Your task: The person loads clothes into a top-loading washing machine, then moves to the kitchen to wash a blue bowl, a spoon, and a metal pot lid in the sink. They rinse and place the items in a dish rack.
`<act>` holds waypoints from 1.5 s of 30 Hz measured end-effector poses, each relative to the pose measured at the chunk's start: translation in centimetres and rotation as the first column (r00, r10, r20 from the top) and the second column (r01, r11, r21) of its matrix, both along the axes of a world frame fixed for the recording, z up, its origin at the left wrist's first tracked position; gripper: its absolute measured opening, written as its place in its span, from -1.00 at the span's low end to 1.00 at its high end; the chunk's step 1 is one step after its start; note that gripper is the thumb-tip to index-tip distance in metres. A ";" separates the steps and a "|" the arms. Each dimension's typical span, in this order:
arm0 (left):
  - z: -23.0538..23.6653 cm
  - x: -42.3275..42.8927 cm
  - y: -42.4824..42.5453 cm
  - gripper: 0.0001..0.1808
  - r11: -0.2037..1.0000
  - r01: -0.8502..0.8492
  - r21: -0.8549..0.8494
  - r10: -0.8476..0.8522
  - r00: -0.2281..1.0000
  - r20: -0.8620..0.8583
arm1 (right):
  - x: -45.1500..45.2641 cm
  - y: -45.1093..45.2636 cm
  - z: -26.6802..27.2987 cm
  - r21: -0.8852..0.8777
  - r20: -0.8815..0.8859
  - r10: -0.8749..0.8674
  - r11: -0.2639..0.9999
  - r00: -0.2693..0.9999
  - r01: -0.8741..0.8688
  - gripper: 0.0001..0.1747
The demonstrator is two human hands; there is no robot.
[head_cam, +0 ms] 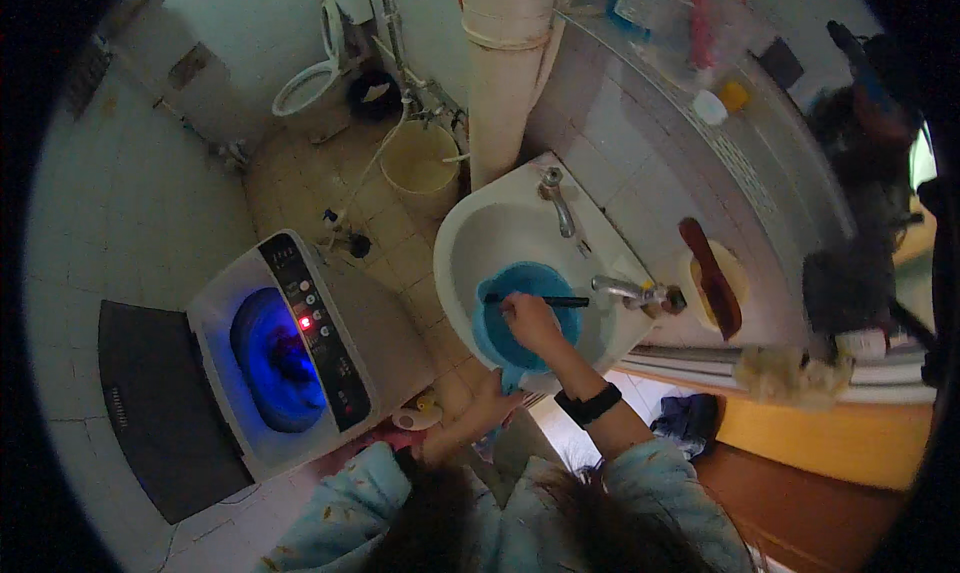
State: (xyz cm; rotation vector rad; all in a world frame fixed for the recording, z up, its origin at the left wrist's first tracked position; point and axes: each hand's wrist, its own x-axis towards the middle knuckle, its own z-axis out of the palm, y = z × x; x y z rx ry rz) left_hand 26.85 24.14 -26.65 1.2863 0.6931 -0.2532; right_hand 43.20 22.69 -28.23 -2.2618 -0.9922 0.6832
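Note:
A light-blue plastic dipper [529, 354] rests in the white washbasin [465, 232]. My left hand [491, 406] grips its short handle at the basin's front edge. Over the dipper's mouth, my right hand [531, 322] has its fingers closed around a slim black stick-like object [566, 301], perhaps a comb or brush. One end of this object reaches past the dipper's right rim; the other points left. My right fingers hide its middle. Two metal taps stand on the washbasin, one tap [556, 202] at the back and another tap [630, 288] close to the dipper's right side.
To the left stands a top-loading washing machine [390, 333], its dark lid [165, 408] raised and blue light inside. A cream bucket [420, 164] sits beyond, beside a thick pipe [499, 85]. A reddish-brown brush-like object [709, 277] lies on a round container [739, 280] at the right.

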 end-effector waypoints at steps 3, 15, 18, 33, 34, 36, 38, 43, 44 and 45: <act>2.1 -4.6 -0.6 -0.66 0.976 0.019 0.218 -0.030 0.998 0.048 | -4.9 -2.3 2.6 -0.030 0.004 -0.078 0.997 0.997 0.078 -0.85; 6.7 -14.9 -6.9 -0.69 0.673 0.651 0.350 -0.719 0.688 0.101 | -20.3 -21.5 7.9 -0.070 0.075 -0.432 0.897 0.899 0.437 -0.87; 7.0 -14.6 -11.0 -0.62 0.408 0.854 0.322 -0.893 0.446 -0.051 | -23.8 -29.3 9.4 0.001 0.196 -0.498 0.861 0.845 0.508 -0.91; 12.8 -26.0 -52.1 -0.60 -0.398 0.792 0.464 -0.897 -0.443 -0.014 | -54.0 -67.2 12.0 -0.223 0.487 -0.770 0.346 0.412 0.911 -0.90; 13.0 -26.9 -54.8 -0.59 -0.401 0.765 0.504 -0.883 -0.470 0.010 | -55.5 -69.5 12.4 -0.221 0.500 -0.792 0.274 0.350 0.936 -0.90; 13.3 -28.9 -60.2 -0.56 -0.440 0.748 0.497 -0.853 -0.521 0.028 | -58.0 -74.1 13.2 -0.155 0.505 -0.834 0.167 0.223 0.974 -0.88; 13.2 -30.4 -65.3 -0.56 -0.457 0.751 0.478 -0.838 -0.543 0.052 | -59.9 -78.4 13.8 -0.026 0.500 -0.860 0.106 0.105 0.994 -0.82; 11.3 -31.1 -78.6 -0.57 -0.537 0.761 0.364 -0.818 -0.575 -0.004 | -61.3 -90.5 13.3 0.018 0.519 -0.853 -0.045 -0.048 0.999 -0.74; 10.9 -30.8 -81.7 -0.57 -0.542 0.769 0.340 -0.815 -0.579 0.011 | -61.2 -93.4 12.9 0.064 0.542 -0.836 -0.062 -0.087 0.996 -0.73; 10.7 -30.2 -84.6 -0.56 -0.560 0.766 0.315 -0.805 -0.593 0.008 | -61.0 -95.8 12.5 0.052 0.503 -0.855 -0.119 -0.128 0.992 -0.73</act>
